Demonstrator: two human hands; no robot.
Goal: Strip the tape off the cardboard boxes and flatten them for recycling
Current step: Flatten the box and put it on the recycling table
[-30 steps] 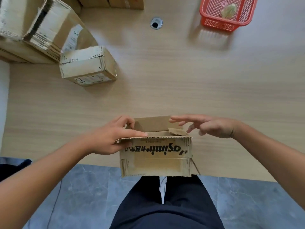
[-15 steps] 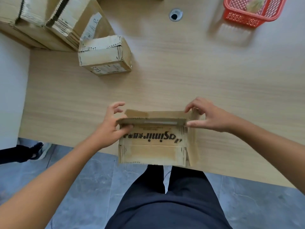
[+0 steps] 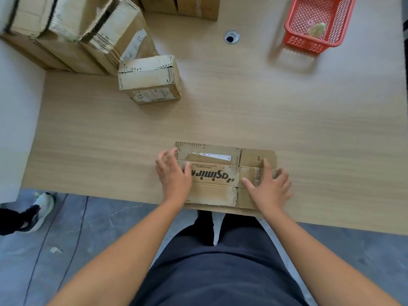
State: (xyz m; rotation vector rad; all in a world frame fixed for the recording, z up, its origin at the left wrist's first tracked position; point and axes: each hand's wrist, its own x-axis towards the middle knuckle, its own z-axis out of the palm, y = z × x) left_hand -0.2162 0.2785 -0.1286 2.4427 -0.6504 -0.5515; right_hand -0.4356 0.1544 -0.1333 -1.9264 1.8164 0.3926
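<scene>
Hands (image 3: 174, 175) and forearms (image 3: 136, 239) bare; dark navy clothing (image 3: 220, 272) over torso and legs.

Bright even light; soft shadows; blurred, warped edges.

Pale wood-grain table (image 3: 242, 111) fills the view, with a round cable hole (image 3: 231, 37) near its far edge and a red basket (image 3: 309, 44) throwing a soft shadow toward us. Off the table's left end there's a plain white wall (image 3: 15, 129). Below the near edge, grey marbled floor (image 3: 92, 250), a pale scrap (image 3: 55, 249) on it and a sneaker (image 3: 40, 209) at the left.
</scene>
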